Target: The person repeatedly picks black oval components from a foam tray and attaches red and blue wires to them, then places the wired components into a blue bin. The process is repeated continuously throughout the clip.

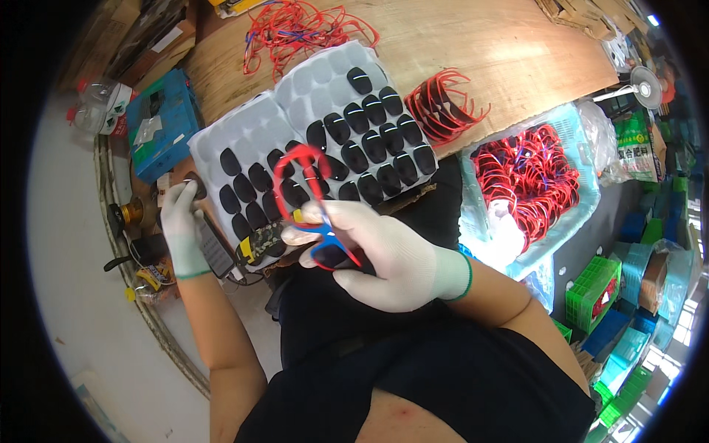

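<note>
right hand [384,258] — pinching glossy red-blue glasses frame [314,199] | left hand [181,221] — curled, grip unclear

Single head-worn fisheye, looking steeply down from above the lap. Close on both gloved hands, bench [473,52] at frame top, floor crates at right. Straight edges bowed near rim, corners black. No second view for overlap.

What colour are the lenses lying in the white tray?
Black lenses, seen in the head view.

Green-white printed bag [636,148] far right, by basket.
</note>
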Tool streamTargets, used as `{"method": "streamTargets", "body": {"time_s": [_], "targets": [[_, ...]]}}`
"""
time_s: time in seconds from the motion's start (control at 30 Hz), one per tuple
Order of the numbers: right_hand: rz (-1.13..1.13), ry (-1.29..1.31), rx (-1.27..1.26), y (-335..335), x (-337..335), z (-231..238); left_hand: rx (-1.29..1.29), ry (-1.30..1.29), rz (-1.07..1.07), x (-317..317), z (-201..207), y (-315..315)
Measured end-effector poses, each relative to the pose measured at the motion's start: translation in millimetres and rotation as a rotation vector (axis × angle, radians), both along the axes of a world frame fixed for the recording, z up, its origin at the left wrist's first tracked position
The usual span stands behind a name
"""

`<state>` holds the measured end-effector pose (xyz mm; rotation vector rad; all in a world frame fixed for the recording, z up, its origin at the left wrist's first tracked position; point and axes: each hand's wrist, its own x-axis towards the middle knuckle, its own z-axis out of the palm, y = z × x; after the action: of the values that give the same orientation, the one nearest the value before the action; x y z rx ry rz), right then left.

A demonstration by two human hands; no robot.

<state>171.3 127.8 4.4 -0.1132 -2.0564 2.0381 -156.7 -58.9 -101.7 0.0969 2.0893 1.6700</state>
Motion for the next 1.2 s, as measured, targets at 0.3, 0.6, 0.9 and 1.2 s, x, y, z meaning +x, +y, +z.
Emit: {"method": "streamTargets", "body": {"time_s": [0.3, 0.6, 0.9, 1.2], "targets": [[-0.025, -0.098, 0.184, -15, -24, 1, 0.719, -0.515, -0.520, 152, 73, 20], [0.077, -0.107, 0.180, -16, -26, -2, 0.796, -0.780, -0.565, 157, 82, 21], [0.081, -0.071, 0.292, -10, -23, 4, 0.649, -0.599, -0.492, 162, 81, 17], [-0.073, 0.069, 0.550, -16, -25, 5, 0.537, -0.460, -0.583, 152, 88, 19]]}}
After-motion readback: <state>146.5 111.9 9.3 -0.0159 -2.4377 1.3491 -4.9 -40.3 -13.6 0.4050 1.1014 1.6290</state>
